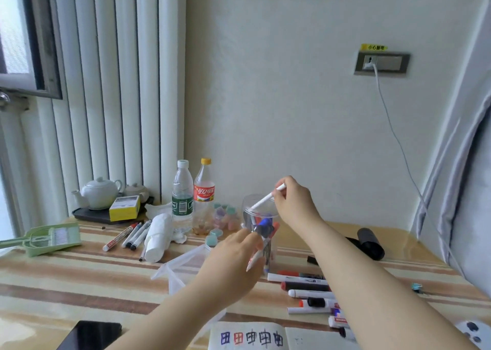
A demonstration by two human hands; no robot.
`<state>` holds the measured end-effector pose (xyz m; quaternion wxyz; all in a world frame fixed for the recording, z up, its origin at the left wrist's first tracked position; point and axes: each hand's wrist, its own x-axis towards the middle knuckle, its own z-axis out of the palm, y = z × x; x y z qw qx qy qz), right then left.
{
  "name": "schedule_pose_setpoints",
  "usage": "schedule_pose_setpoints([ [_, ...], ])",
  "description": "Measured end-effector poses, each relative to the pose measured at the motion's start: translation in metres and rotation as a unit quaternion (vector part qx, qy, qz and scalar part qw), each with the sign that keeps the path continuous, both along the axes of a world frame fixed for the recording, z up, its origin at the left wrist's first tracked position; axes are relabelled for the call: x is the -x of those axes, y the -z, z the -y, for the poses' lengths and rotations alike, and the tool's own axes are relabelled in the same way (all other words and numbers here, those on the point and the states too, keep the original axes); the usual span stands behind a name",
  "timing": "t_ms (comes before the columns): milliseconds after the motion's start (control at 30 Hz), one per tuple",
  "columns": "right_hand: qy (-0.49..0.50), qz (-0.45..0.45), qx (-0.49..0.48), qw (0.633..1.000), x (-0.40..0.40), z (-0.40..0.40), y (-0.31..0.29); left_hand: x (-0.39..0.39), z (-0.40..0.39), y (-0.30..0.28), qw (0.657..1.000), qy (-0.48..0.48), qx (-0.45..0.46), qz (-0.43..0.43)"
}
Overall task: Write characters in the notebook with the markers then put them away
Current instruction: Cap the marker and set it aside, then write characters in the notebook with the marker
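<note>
Two hands are at work over the clear jar (259,217), which serves as landmark for everything else on the bench (79,278). The right hand (295,203) is raised just above the jar's rim and pinches a white marker (265,199), tilted with its lower end over the mouth. The left hand (236,259) is held against the near side of the jar with a bundle of markers (261,243) gripped in its curled fingers (their caps, blue and red among them, point up toward the rim).

For the step in hand, judged to be the putting away, the white marker is best brought nearer to upright before it is let go, so that it slides in beside those already in the jar and does not catch on the rim. The jar would be better steadied, since the left hand is occupied by its bundle.

Counts, as far as they can be made: five characters are written in the notebook (249,337), nearest the viewer from the jar; roughly eight loose markers (305,294) lie on the near right of the jar, overlapping, so the number is uncertain. About four more pens (132,235) lie well to the jar's left. Two plastic bottles (191,190) stand just left of the jar and behind it.
</note>
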<state>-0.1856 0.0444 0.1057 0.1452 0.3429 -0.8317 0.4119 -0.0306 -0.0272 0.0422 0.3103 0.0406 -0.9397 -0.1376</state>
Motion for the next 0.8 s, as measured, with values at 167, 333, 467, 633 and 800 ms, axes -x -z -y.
schedule_pose_setpoints([
  [167, 0.012, -0.007, -0.067, 0.998, 0.013, 0.018, -0.006, -0.001, 0.011, 0.003, 1.000, 0.010, 0.000, -0.015],
  [333, -0.028, 0.022, -0.208, 0.977, 0.018, 0.030, 0.008, 0.000, 0.014, 0.011, 1.000, -0.009, -0.015, 0.004],
  [467, -0.027, -0.008, -0.188, 0.982, 0.015, 0.019, 0.015, -0.002, 0.012, 0.020, 1.000, 0.004, -0.006, -0.001],
  [633, -0.046, -0.043, -0.101, 0.993, 0.000, -0.026, 0.017, 0.002, -0.004, 0.027, 0.999, 0.030, 0.010, -0.006],
  [800, -0.035, -0.006, -0.176, 0.984, 0.001, -0.084, 0.058, 0.007, -0.032, 0.044, 0.998, 0.061, 0.004, 0.012],
])
